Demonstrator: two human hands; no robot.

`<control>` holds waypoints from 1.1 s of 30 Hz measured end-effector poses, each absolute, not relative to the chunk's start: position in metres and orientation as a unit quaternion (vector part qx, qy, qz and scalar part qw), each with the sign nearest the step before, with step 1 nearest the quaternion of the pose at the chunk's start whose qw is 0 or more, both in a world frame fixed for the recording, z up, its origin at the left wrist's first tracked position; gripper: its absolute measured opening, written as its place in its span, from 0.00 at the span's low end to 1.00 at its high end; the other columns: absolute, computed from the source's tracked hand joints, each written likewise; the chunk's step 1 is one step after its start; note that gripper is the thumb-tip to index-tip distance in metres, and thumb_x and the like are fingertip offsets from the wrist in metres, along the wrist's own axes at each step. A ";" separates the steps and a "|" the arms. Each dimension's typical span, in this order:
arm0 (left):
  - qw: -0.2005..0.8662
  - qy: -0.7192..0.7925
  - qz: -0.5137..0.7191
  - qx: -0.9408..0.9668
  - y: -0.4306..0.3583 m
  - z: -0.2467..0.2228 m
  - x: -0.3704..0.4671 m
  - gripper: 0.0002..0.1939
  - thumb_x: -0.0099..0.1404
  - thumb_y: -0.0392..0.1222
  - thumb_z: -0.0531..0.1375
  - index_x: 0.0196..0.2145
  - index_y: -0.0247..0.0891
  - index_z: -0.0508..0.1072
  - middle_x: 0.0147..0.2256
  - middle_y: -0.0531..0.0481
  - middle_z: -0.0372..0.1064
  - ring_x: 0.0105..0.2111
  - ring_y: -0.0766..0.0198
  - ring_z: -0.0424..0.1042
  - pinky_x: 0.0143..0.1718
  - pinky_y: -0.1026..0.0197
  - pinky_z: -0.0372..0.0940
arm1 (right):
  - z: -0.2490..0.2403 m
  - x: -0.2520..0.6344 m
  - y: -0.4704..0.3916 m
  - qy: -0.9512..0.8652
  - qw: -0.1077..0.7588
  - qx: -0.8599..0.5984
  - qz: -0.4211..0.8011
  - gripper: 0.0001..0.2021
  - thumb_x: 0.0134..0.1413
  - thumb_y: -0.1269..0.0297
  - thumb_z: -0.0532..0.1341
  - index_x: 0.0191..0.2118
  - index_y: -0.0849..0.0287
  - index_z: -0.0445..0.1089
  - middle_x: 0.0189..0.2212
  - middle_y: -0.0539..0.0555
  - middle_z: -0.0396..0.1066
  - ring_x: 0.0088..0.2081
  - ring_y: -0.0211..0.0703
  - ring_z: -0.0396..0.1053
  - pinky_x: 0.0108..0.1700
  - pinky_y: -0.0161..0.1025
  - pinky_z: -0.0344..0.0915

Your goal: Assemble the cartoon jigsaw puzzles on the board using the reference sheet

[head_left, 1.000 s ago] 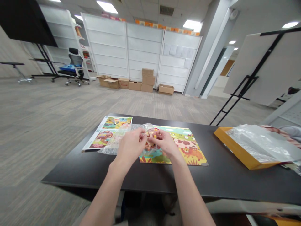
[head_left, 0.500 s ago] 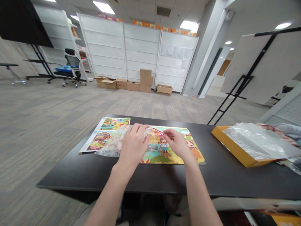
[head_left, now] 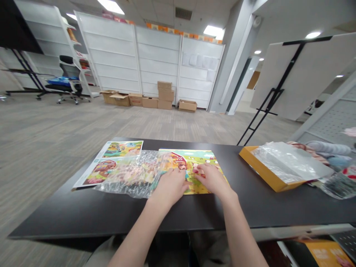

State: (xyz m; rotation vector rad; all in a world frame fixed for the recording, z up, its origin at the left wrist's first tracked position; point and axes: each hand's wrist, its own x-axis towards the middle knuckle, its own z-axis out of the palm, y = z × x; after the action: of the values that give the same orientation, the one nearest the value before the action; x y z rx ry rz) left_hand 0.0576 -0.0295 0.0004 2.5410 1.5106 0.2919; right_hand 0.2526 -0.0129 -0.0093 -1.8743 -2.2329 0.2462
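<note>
A colourful farm-scene board point(head_left: 207, 155) with a red barn lies flat on the dark table. My left hand point(head_left: 171, 185) rests on its left part, palm down, fingers spread and thumb apart. Over the right half of the board, my right hand point(head_left: 213, 180) has thumb and fingertips drawn close together. A small reddish patch shows at those fingertips; whether it is a held piece or the print cannot be made out. Left of my left hand, a crinkled clear plastic bag point(head_left: 130, 185) with colourful pieces inside partly covers the board's left edge and a printed sheet point(head_left: 96, 161).
An open yellow box point(head_left: 263, 172) with clear plastic wrap stands on the right of the table point(head_left: 83, 218). Rolled cloths point(head_left: 328, 147) and another plastic-wrapped item point(head_left: 340, 185) lie beyond it. Cardboard boxes point(head_left: 166, 95) sit by the white shelves; a board on an easel stands at right.
My left hand has come off the plastic bag and moved right onto the board. The bag now lies flatter. My right hand is lower over the board, and the view has turned slightly right.
</note>
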 end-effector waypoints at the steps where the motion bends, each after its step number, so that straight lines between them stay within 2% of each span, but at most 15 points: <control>1: 0.084 0.500 0.094 0.857 -0.030 0.001 0.059 0.14 0.67 0.46 0.62 0.46 0.36 0.73 0.46 0.36 0.74 0.49 0.46 0.73 0.48 0.51 0.69 | -0.008 0.255 -0.014 -0.751 0.103 -0.647 0.084 0.09 0.60 0.62 0.62 0.43 0.58 0.75 0.46 0.61 0.76 0.48 0.53 0.72 0.49 0.43 0.62; 7: 0.098 0.467 0.098 0.873 -0.031 -0.003 0.066 0.19 0.64 0.49 0.66 0.49 0.35 0.73 0.47 0.37 0.74 0.50 0.44 0.73 0.51 0.49 0.68 | 0.002 0.266 -0.021 -0.698 0.088 -0.702 0.113 0.10 0.55 0.59 0.66 0.42 0.56 0.76 0.45 0.60 0.77 0.47 0.55 0.74 0.42 0.41 0.62; 15: 0.118 0.426 0.115 0.890 -0.037 -0.007 0.075 0.24 0.60 0.51 0.69 0.50 0.36 0.73 0.49 0.38 0.74 0.52 0.44 0.71 0.54 0.46 0.67 | 0.011 0.284 -0.028 -0.645 0.080 -0.749 0.128 0.16 0.53 0.53 0.66 0.45 0.54 0.76 0.41 0.58 0.79 0.41 0.53 0.76 0.35 0.40 0.61; 19: 0.107 0.402 0.116 0.902 -0.036 -0.008 0.080 0.18 0.63 0.49 0.67 0.47 0.35 0.73 0.49 0.39 0.74 0.52 0.45 0.71 0.55 0.47 0.66 | 0.012 0.285 -0.031 -0.640 0.046 -0.758 0.116 0.20 0.54 0.49 0.65 0.48 0.55 0.75 0.42 0.60 0.79 0.43 0.57 0.76 0.37 0.41 0.61; 22: 0.090 0.401 0.110 0.905 -0.036 -0.009 0.084 0.15 0.66 0.46 0.64 0.46 0.34 0.73 0.49 0.39 0.74 0.51 0.46 0.71 0.54 0.47 0.66 | 0.010 0.284 -0.029 -0.644 0.060 -0.754 0.115 0.21 0.54 0.51 0.65 0.51 0.56 0.74 0.42 0.59 0.79 0.44 0.54 0.76 0.38 0.40 0.62; 29: 0.093 0.394 0.102 0.909 -0.038 -0.006 0.084 0.15 0.67 0.46 0.63 0.47 0.34 0.74 0.48 0.39 0.74 0.51 0.46 0.71 0.53 0.47 0.67 | 0.004 0.290 -0.022 -0.677 0.098 -0.713 0.152 0.13 0.58 0.59 0.64 0.46 0.58 0.75 0.36 0.54 0.80 0.38 0.46 0.75 0.36 0.37 0.60; 33: 0.132 0.366 0.129 0.912 -0.035 -0.010 0.080 0.16 0.66 0.47 0.64 0.49 0.38 0.74 0.50 0.41 0.75 0.51 0.47 0.72 0.54 0.47 0.66 | -0.004 0.282 -0.015 -0.722 0.133 -0.666 0.132 0.11 0.61 0.60 0.62 0.44 0.59 0.75 0.40 0.57 0.77 0.43 0.48 0.74 0.44 0.39 0.63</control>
State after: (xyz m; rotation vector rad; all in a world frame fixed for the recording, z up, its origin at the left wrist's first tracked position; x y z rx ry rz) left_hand 0.0804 -0.0350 -0.0101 2.6479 1.0633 0.3731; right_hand 0.2823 -0.0154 -0.0038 -1.9308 -2.0941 0.3832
